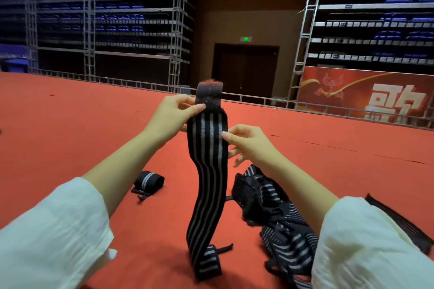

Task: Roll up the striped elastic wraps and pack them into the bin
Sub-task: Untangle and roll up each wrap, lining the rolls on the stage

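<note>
A black elastic wrap with grey stripes point(207, 171) hangs upright in front of me, its lower end folded on the red floor. My left hand point(175, 116) pinches its top left edge just below the dark fuzzy fastener patch point(209, 94). My right hand point(249, 143) pinches the wrap's right edge a little lower. A rolled striped wrap point(147, 182) lies on the floor to the left. A tangled pile of loose striped wraps point(272, 213) lies at the right, partly hidden by my right sleeve. No bin is in view.
The red carpeted floor point(70, 129) stretches ahead to a low metal rail. A black mesh item point(397, 220) lies at the far right. Metal scaffolding and folded blue seats stand at the back, beside a dark door and a red banner.
</note>
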Motion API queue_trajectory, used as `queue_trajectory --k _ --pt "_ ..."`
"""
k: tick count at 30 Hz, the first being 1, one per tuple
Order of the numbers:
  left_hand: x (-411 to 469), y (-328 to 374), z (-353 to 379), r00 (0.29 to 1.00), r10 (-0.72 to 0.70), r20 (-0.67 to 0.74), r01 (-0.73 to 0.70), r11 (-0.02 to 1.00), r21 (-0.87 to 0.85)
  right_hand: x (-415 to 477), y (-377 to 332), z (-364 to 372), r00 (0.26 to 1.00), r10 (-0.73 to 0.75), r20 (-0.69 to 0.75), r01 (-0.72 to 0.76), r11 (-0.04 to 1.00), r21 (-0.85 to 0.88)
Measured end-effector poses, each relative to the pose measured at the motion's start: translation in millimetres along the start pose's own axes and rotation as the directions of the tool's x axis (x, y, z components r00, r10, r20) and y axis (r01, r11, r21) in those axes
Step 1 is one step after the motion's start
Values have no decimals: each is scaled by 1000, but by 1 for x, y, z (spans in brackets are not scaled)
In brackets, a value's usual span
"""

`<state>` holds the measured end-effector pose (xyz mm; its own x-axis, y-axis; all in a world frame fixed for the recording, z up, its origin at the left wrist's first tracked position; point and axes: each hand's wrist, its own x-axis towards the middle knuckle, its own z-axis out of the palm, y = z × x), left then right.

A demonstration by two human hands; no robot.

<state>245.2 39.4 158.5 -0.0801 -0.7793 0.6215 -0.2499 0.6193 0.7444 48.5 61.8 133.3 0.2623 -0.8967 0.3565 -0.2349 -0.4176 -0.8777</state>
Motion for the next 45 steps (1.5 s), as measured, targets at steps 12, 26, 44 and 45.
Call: queue_trajectory --k 12,26,44,45 --pt "8 85 -43 979 173 -112 -161 981 112 -20 -108 5 975 -210 66 197 966 166" --pt "-2 -82 8 977 -210 40 205 974 96 5 48 34 977 212 -12 -210 974 86" --pt "-44 -314 122 890 -455 24 434 862 264 37 283 70 935 355 21 -282 777 -562" --pt "-43 -319 124 897 -441 22 416 863 287 39 288 71 929 369 19 -288 755 -589"
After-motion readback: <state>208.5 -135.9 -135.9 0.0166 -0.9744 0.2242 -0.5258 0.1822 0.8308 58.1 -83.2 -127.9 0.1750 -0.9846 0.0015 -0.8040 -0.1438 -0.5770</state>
